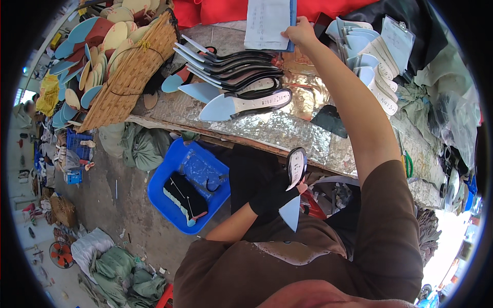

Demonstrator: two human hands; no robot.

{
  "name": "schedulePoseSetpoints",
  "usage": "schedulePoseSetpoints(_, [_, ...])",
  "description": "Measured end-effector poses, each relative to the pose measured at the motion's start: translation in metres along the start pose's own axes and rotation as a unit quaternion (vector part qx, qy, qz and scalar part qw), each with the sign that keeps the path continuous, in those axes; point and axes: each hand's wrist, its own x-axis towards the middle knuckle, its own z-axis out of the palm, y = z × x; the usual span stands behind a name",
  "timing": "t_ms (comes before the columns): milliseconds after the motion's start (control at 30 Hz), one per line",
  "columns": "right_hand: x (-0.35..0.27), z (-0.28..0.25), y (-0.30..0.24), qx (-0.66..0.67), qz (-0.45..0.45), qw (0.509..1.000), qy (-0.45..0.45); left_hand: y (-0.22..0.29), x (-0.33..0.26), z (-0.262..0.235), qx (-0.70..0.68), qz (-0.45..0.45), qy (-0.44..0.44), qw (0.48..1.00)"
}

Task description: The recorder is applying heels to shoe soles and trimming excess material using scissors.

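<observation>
My left hand point(275, 196), in a black fingerless glove, is closed round a shoe insole point(291, 214) with a pale blue pointed toe and a black-rimmed white heel. It is held over my lap, before the bench edge. My right arm stretches far across the bench. There my right hand point(300, 34) grips the right side of a blue clipboard point(269, 25) carrying a white handwritten sheet. Left of that arm, several similar black-edged insoles point(233, 64) lie fanned out, the nearest one point(221, 108) toe to the left.
A bamboo basket point(131, 72) full of insole pieces stands at the left of the bench point(267, 128). More insoles point(377, 66) are stacked at the right, beside another clipboard point(398, 38). Below, a blue tub point(162, 179) holds a bundle of black-edged pieces. Green scissors point(409, 164) lie at the right.
</observation>
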Motion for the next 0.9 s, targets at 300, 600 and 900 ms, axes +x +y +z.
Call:
schedulePoseSetpoints(300, [-0.03, -0.139, -0.033, 0.124, -0.172, 0.977, -0.03, -0.01, -0.002, 0.014, -0.034, -0.032, -0.028, 0.999])
schedulePoseSetpoints(600, [-0.063, -0.37, 0.062, 0.142, -0.123, 0.972, 0.14, -0.009, 0.008, 0.028, -0.088, -0.089, -0.005, 0.992])
schedulePoseSetpoints(900, [-0.035, -0.506, 0.209, -0.077, 0.021, 0.909, 0.408, 0.004, 0.033, 0.04, -0.03, -0.117, 0.003, 0.993])
